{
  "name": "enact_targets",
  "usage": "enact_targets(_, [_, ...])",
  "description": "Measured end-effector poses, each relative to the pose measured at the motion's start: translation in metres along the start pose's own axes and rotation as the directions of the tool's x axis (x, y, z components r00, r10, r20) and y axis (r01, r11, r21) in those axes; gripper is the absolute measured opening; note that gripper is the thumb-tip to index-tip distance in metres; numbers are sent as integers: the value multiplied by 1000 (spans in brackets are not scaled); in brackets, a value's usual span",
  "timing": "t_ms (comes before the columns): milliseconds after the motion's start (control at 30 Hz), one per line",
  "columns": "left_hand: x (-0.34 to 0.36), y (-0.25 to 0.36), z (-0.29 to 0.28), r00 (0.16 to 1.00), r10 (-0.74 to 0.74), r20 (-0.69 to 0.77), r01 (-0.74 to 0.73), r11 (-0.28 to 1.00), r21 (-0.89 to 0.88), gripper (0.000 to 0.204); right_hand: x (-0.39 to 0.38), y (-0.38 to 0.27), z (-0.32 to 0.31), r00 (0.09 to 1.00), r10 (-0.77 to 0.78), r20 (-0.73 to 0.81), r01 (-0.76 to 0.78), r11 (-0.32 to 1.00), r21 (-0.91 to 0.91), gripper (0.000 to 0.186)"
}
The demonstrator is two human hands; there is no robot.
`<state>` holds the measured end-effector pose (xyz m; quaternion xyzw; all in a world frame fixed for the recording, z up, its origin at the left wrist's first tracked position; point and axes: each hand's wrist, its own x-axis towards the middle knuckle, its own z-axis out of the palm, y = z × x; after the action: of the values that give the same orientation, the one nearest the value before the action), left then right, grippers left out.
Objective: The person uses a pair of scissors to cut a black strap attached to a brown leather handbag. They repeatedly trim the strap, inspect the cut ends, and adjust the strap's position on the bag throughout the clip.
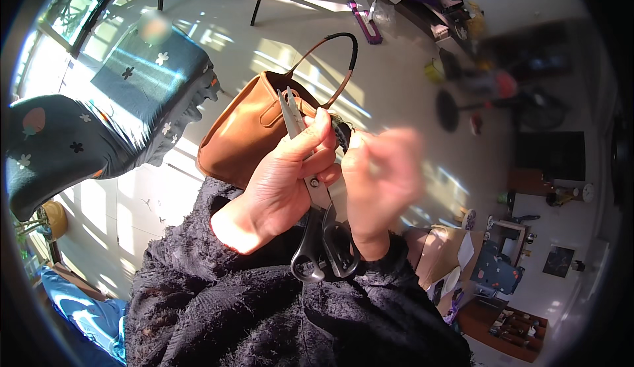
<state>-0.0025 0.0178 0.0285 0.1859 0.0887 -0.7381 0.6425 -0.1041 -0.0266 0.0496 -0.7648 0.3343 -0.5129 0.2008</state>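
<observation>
A brown handbag (232,129) leans in front of me, its looped strap (343,88) standing up, with part of the strap wrapped in black. Closed around a pair of black-handled scissors (318,195), my left hand (281,175) keeps the blades pointing up and away, against the bag, while the finger loops hang toward my lap. Its thumb and forefinger pinch together near the base of the strap. Just right of them shows a dark braided strip (341,133). My right hand (383,182) is beside that strip, fingers curled and pinched, smeared by motion; whatever they grip is too small to make out.
A grey-blue covered seat (145,70) with a flower pattern stands to the left. Far off on the floor lies a purple mop head (365,24). A standing fan (449,109) and a light-brown box (439,261) are on the right. Blue fabric (86,311) lies at lower left.
</observation>
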Motion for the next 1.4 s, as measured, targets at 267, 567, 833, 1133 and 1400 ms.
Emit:
enact_targets(267, [-1, 0, -1, 1000, 18, -17, -17, 999, 36, 18, -1, 0, 2, 1000, -24, -2, 24, 1000, -20, 14])
enact_targets(567, [-1, 0, -2, 1000, 18, -22, -18, 1000, 9, 19, -1, -1, 4, 999, -33, -11, 33, 999, -7, 15])
enact_targets(833, [-1, 1, 2, 999, 17, -46, -15, 999, 40, 20, 0, 1, 4, 1000, -4, -11, 4, 1000, 18, 15])
enact_targets(1133, [0, 1, 1, 999, 45, -15, -44, 997, 66, 24, -1, 2, 5, 1000, 15, -6, -15, 999, 32, 14])
enact_targets(1400, [2, 3, 1, 1000, 17, -7, -17, 1000, 20, 25, 0, 3, 4, 990, 139, 39, -142, 986, 90, 8])
